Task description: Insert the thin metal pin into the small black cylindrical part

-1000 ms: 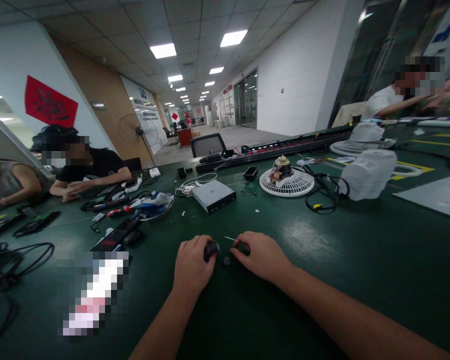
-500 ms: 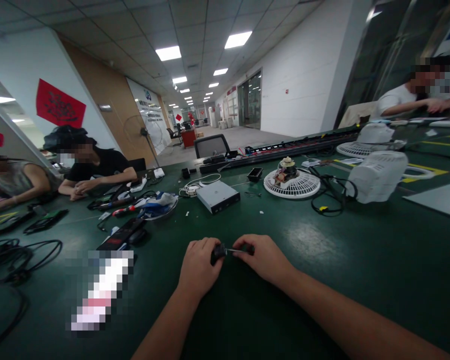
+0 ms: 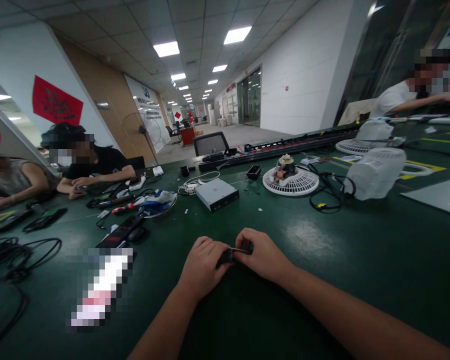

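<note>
Fingers of my left hand (image 3: 204, 262) are wrapped round a small black part (image 3: 226, 257) low in the middle of the view. My right hand (image 3: 261, 252) pinches a thin tool with a metal shaft (image 3: 240, 249), whose tip lies against or just over the black part. The two hands nearly touch, above the green table (image 3: 322, 300). Beyond them sits a silver disc drive (image 3: 216, 194). The fingers cover most of the black part.
A white fan grille with a motor (image 3: 290, 181), a black tray (image 3: 254, 172), a white housing (image 3: 377, 172) and cables stand farther back. At the left lie a blue-white bundle (image 3: 155, 201), a dark phone (image 3: 122, 231) and more cables. Other people sit at the far left and right.
My left hand has moved right with the black part, closer to my right hand. The tool's shaft now reaches over the part, and my right fingers are more curled.
</note>
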Motion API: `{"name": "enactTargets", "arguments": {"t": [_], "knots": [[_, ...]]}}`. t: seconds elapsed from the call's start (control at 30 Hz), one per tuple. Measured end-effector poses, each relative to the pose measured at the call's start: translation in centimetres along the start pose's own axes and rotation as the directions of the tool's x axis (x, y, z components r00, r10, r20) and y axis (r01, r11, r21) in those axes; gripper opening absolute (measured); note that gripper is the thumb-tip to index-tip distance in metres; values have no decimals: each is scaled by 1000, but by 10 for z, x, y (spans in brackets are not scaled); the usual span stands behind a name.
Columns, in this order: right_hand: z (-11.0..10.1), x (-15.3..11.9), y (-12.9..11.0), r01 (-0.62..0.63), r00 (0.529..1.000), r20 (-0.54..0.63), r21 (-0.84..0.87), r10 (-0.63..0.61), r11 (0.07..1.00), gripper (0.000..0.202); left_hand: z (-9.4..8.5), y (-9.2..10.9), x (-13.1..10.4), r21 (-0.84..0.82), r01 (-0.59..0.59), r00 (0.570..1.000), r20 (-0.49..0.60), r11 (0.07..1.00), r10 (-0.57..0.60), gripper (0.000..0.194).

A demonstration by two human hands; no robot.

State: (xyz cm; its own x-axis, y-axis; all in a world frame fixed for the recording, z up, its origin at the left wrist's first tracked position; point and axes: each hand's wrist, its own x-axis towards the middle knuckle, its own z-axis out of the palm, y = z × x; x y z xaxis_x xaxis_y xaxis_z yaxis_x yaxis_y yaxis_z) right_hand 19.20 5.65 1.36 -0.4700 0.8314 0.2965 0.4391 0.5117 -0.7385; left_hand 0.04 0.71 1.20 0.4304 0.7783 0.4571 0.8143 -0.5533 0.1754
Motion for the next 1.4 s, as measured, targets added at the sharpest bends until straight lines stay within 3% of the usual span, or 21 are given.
{"name": "enactTargets", "arguments": {"t": [0.27,0.47,0.57,0.7,0.83,0.97,1.23,1.4], "knots": [[2,-2,-2,34,999,36,-26,-33,999,9,-1,2,0,2,25,1000,-15,1000,-25,26],[-2,0,-2,-19,1000,22,-73,21,997,0,1,0,1,49,198,980,-28,979,-196,23],[-6,1,1,-68,998,-4,-144,68,987,9,-1,-2,1,56,300,953,-53,952,-297,23],[-10,1,2,-14,999,26,-239,20,971,18,-4,-4,1,63,364,930,-88,929,-358,26],[-9,-1,1,95,994,90,-321,-69,942,18,-5,-3,2,55,348,936,-79,936,-343,25],[-7,-3,-4,149,987,115,-401,-112,904,19,-5,1,2,51,260,966,-31,964,-258,23],[-10,-6,-12,173,980,166,-470,-106,865,21,-7,5,3,82,178,984,-7,981,-178,26],[-8,-6,-16,78,991,133,-455,-19,887,21,-6,6,3,82,148,988,22,986,-150,27]]}}
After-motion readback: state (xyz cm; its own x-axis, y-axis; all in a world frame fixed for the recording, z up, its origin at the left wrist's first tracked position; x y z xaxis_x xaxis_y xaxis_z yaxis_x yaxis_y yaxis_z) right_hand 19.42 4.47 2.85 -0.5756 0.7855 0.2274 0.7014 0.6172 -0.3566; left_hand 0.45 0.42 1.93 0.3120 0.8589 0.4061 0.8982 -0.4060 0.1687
